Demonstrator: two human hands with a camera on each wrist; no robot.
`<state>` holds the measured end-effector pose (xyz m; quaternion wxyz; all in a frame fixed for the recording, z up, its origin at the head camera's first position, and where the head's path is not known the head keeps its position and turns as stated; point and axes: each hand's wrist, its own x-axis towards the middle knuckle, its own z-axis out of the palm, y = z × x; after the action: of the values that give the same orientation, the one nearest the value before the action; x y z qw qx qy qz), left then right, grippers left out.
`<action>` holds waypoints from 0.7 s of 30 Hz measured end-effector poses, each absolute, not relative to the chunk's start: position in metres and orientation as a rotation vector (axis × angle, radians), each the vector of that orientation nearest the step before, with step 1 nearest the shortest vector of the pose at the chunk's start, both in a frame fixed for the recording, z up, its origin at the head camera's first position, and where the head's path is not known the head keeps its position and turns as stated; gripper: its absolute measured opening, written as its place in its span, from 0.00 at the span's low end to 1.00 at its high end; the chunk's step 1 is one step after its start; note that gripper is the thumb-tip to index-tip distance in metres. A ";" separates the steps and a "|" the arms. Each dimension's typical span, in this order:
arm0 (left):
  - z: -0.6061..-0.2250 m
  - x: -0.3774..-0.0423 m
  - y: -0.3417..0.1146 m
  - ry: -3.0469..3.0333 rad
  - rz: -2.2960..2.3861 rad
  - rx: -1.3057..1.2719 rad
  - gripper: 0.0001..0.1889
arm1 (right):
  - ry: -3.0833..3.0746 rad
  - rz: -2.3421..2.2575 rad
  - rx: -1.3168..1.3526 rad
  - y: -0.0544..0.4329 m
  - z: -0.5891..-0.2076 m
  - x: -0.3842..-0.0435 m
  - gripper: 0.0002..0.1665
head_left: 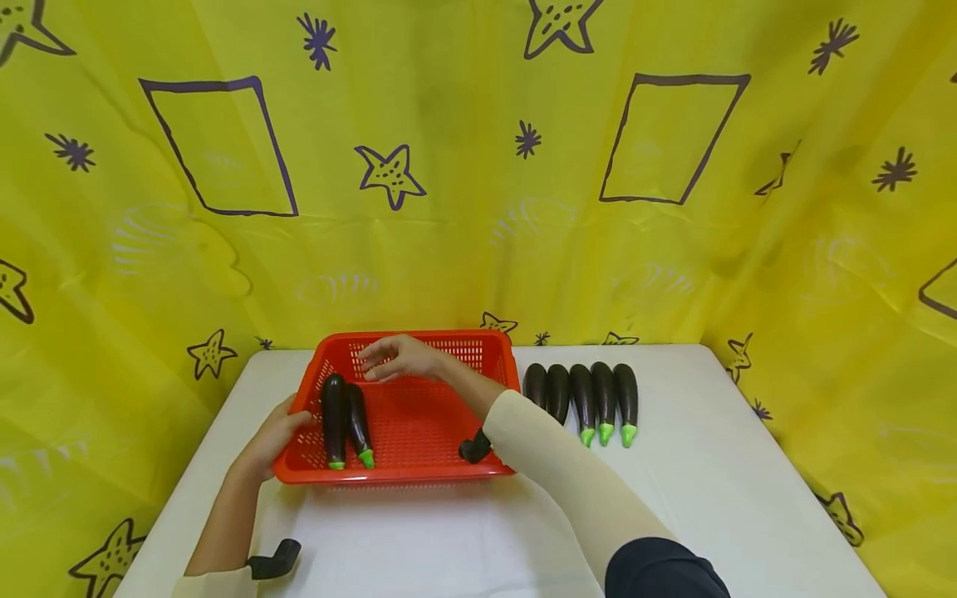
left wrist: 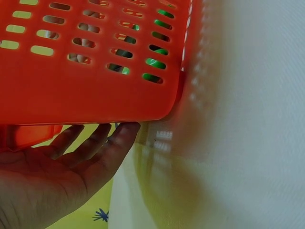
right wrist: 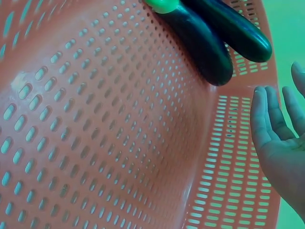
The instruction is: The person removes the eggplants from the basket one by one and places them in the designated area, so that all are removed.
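Observation:
A red plastic basket (head_left: 419,475) with slotted walls stands on the white table. Two dark eggplants with green stem ends lie side by side along its left wall, the left eggplant (head_left: 334,419) and the right eggplant (head_left: 359,423). My left hand (head_left: 272,436) grips the basket's left rim, thumb over the edge; in the left wrist view its fingers (left wrist: 95,148) lie against the rim's outer side. Over the far part of the basket hovers my right hand (head_left: 404,357), fingers loosely extended and nothing held. The right wrist view shows that hand apart from the eggplants (right wrist: 200,47).
Right of the basket, several more eggplants (head_left: 604,399) lie in a row on the white table (head_left: 733,482), partly behind my right sleeve (head_left: 553,457). A yellow patterned curtain (head_left: 463,249) surrounds the table at the back and sides.

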<state>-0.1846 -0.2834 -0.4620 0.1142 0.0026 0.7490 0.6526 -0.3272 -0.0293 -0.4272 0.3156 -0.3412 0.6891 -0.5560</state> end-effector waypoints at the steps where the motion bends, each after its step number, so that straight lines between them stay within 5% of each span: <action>1: -0.462 -0.185 -0.283 2.197 1.914 0.008 0.28 | 1.818 -1.451 -0.907 -0.031 -0.428 -0.327 0.29; 21: -0.461 -0.186 -0.284 2.177 1.903 0.008 0.29 | 1.721 -1.407 -0.911 -0.054 -0.444 -0.318 0.33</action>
<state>-0.1860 -0.2840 -0.4613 0.1245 0.0029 0.7471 0.6530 -0.3182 -0.0539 -0.4437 0.3611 -0.3537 0.6679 -0.5462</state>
